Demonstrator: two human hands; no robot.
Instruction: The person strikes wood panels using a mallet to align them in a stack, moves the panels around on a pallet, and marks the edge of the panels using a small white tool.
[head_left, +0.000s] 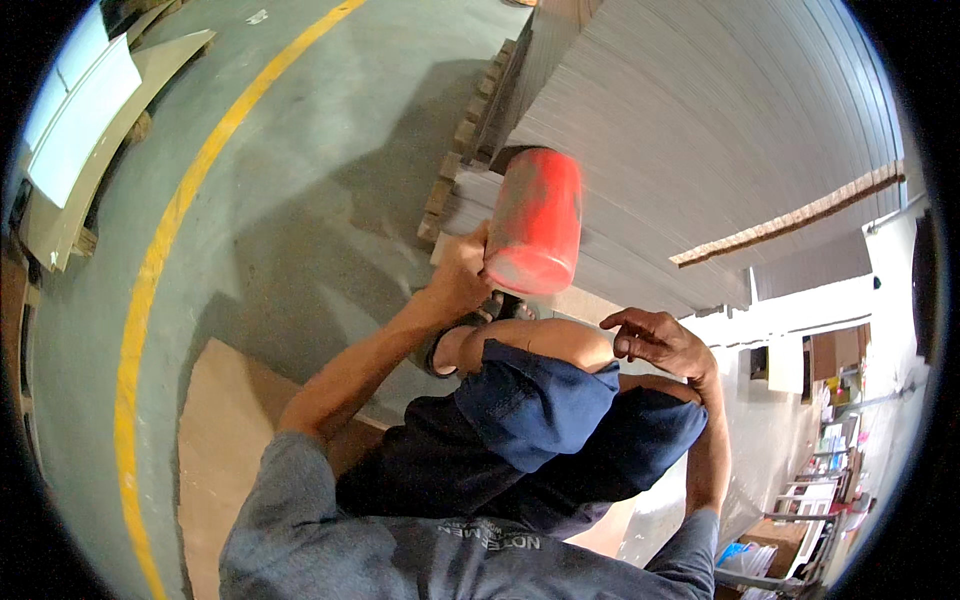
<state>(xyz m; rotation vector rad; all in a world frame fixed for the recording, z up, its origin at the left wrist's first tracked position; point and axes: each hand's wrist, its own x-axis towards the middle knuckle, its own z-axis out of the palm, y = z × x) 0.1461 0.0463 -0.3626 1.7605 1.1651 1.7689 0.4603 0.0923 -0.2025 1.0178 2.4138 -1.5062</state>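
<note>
My left hand (pixel 462 270) is closed on the side of a red cylindrical container (pixel 543 225). The container is scuffed with dark smudges, and its rounded closed end is toward me. Its far end lies close to a tall stack of grey sheets (pixel 650 120); whether they touch I cannot tell. Near my bent right knee, my right hand (pixel 655 342) hangs with its fingers loosely curved and apart, holding nothing. Part of my left hand's grip is hidden behind the container.
A wooden pallet (pixel 450 190) runs along the stack's left side. A brown board (pixel 225 440) lies on the floor at my left. A yellow line (pixel 185 200) curves over the green floor. White sheets (pixel 85 120) stand at the far left; shelves with goods (pixel 835 450) are at the right.
</note>
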